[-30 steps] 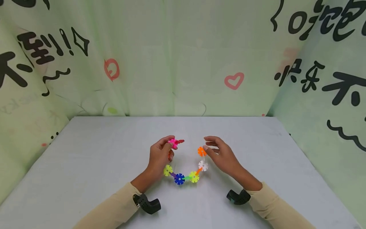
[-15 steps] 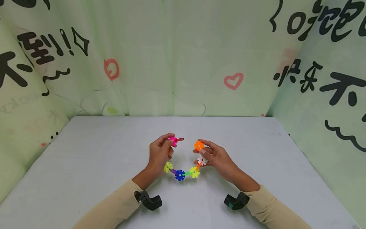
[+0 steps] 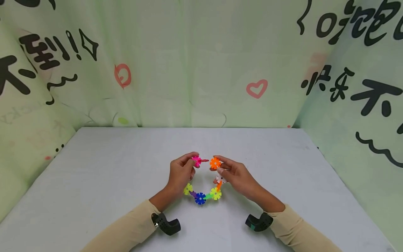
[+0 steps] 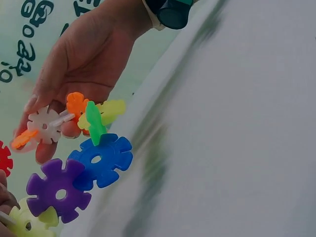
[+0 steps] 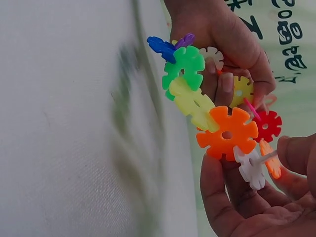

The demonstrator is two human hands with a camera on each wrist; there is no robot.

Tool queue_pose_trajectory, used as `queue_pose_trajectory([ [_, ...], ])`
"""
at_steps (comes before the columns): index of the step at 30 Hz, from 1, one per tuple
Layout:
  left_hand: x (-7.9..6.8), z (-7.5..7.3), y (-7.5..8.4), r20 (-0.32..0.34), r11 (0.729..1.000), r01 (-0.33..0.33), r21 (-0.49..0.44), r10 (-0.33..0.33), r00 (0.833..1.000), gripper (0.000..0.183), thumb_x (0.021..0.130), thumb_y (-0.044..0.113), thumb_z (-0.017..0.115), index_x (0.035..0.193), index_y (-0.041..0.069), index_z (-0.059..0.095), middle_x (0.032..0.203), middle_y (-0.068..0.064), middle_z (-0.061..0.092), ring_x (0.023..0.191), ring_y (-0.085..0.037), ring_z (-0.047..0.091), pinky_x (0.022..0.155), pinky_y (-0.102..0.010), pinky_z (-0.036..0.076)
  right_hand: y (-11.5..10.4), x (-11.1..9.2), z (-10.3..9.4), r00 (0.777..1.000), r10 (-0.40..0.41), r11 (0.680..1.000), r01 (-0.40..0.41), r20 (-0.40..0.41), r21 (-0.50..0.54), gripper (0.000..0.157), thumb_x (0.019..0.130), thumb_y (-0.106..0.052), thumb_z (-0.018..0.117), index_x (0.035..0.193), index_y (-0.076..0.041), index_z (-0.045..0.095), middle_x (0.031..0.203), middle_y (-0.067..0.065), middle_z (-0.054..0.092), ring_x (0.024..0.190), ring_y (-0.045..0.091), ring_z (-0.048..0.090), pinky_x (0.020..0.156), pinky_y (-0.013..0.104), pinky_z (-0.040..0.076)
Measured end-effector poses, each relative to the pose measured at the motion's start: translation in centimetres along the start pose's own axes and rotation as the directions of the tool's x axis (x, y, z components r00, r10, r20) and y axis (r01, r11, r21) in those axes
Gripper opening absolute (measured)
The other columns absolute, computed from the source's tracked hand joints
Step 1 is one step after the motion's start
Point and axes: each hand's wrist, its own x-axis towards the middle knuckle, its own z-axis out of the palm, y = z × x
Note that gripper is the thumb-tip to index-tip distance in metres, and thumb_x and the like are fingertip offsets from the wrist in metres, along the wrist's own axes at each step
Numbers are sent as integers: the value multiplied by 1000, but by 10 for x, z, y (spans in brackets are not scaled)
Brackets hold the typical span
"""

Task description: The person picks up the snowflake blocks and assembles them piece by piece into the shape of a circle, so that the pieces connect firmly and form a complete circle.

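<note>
A curved chain of slotted plastic snowflake discs hangs between both hands above the table. My left hand [image 3: 181, 171] pinches the pink disc [image 3: 196, 161] at one end, and a red disc [image 3: 205, 160] juts from it edge-on. With thumb and fingers my right hand [image 3: 237, 175] holds the orange disc [image 3: 215, 163] at the other end; a small gap separates it from the red one. Lower in the chain are a blue disc [image 3: 200, 198], a purple disc [image 4: 59, 191], a green disc [image 5: 183, 70] and a white disc [image 5: 251, 168]. Fingers partly cover the left side of the chain.
A white-covered table [image 3: 110, 182] lies beneath the hands. Pale green curtains [image 3: 189, 63] with black lettering and hearts stand behind it and at both sides. Each wrist wears a black camera mount [image 3: 165, 224].
My right hand has taken hold of the orange disc and moved left with it. My left hand has shifted slightly right, so the chain's two ends are closer together.
</note>
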Motion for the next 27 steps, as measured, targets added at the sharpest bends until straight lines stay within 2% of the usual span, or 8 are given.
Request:
queue_pose_trajectory([
  [4, -1, 0, -2, 23, 999, -9, 31, 9, 1000, 28, 96, 10, 51, 118, 6, 69, 80, -8, 64, 51, -14, 43, 45, -18, 37, 1, -1, 1, 1000, -30, 999, 30, 6, -41, 47, 100, -18, 56, 146, -12, 45, 119, 12, 66, 111, 35, 60, 87, 31, 52],
  [8, -1, 0, -3, 27, 998, -22, 53, 20, 999, 27, 98, 12, 53, 119, 7, 69, 83, -8, 65, 52, -15, 43, 46, -19, 38, 1, -2, 2, 999, -52, 996, 52, 4, -67, 48, 101, -19, 55, 147, -13, 44, 118, 11, 66, 106, 33, 63, 78, 32, 54],
  [14, -3, 1, -1, 15, 996, -30, 81, 29, 999, 25, 97, 12, 55, 118, 8, 69, 86, -9, 65, 53, -15, 44, 47, -19, 40, 1, -2, 2, 997, -71, 994, 71, 3, -83, 48, 101, -19, 55, 147, -10, 44, 118, 12, 66, 95, 24, 63, 67, 31, 52],
  [18, -4, 2, -2, 18, 995, -34, 91, 33, 999, 24, 97, 11, 55, 116, 9, 70, 87, -9, 64, 52, -15, 43, 47, -18, 39, 1, -3, 2, 997, -76, 993, 75, -6, -88, 48, 100, -18, 56, 146, -9, 45, 119, 14, 65, 90, 25, 63, 62, 29, 49],
  [22, -5, 4, -5, 23, 995, -14, 97, 11, 1000, 25, 97, 12, 54, 117, 9, 69, 90, -9, 64, 52, -15, 43, 47, -18, 40, 2, -5, 3, 998, -64, 995, 63, -8, -75, 48, 100, -16, 56, 145, -8, 45, 129, 18, 58, 98, 32, 65, 76, 27, 54],
  [25, -6, 5, -8, 31, 994, 3, 110, -6, 1000, 26, 97, 12, 53, 119, 7, 67, 90, -9, 64, 51, -15, 43, 47, -18, 39, 2, -5, 2, 999, -49, 997, 50, 16, -62, 47, 100, -16, 57, 145, -8, 46, 140, 17, 50, 106, 33, 65, 86, 28, 52],
  [27, -6, 5, -9, 36, 992, 10, 127, -15, 999, 27, 97, 12, 53, 119, 6, 67, 88, -9, 65, 51, -15, 42, 46, -19, 38, 2, -4, 1, 998, -46, 997, 48, 46, -54, 48, 100, -16, 57, 145, -8, 45, 145, 17, 45, 95, 30, 68, 77, 22, 52],
])
